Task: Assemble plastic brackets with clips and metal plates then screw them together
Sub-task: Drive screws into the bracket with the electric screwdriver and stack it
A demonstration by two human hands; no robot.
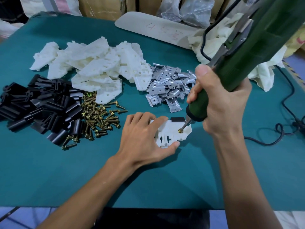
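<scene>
Teal table [66, 171]: white bracket [171, 129], brass screw [179, 130]

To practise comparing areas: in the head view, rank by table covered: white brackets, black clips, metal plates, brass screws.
1. white brackets
2. black clips
3. metal plates and brass screws: too alike to rank.

At the far edge of my teal table [49, 171] lies a beige board [148, 28] with red writing, beside crumpled cream cloth [267, 76].
</scene>
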